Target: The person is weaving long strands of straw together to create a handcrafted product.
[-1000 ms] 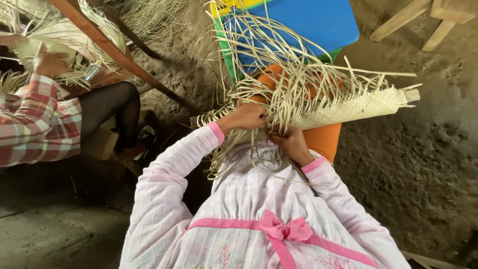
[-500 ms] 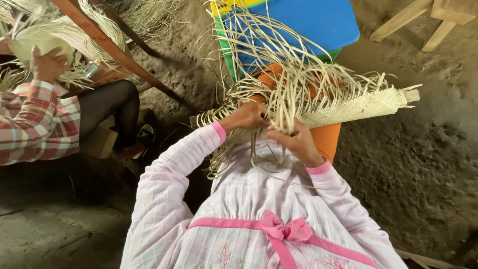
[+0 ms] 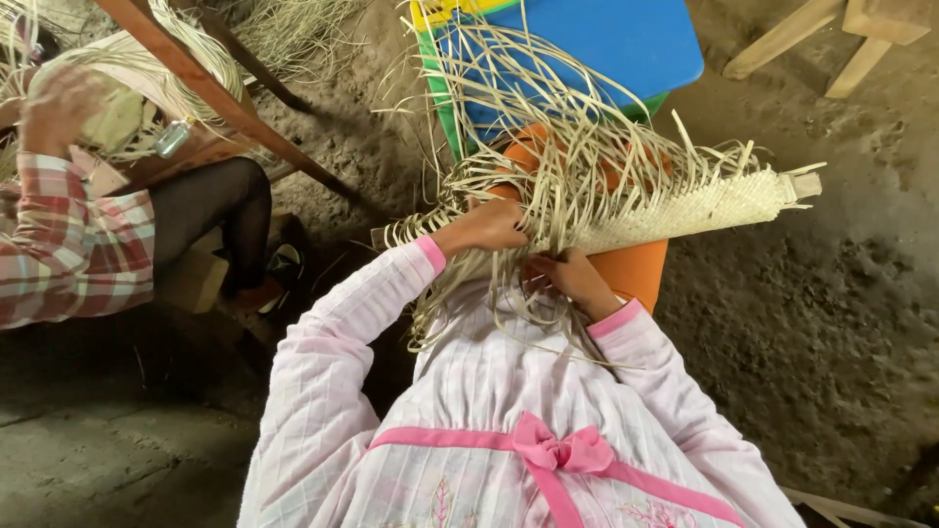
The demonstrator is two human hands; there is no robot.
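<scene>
A rolled woven straw mat (image 3: 685,210) lies across my lap, pale, with many loose strips (image 3: 548,127) fanning up and to the left. My left hand (image 3: 489,227) grips a bunch of those strips at the mat's woven edge. Just below and to the right, my right hand (image 3: 572,279) pinches other strips close to my chest. Both arms wear pink-and-white striped sleeves. The fingertips of both hands are partly hidden among the straw.
Under the mat stands an orange stool (image 3: 636,264) and behind it a blue and green plastic seat (image 3: 606,49). At the left sits another person in a plaid sleeve (image 3: 68,244) with straw work. A wooden beam (image 3: 225,98) slants across. Bare earth floor (image 3: 812,323) lies right.
My right hand has slid a little down and left along the strips. The other person's hand at the far left has risen higher on their straw bundle.
</scene>
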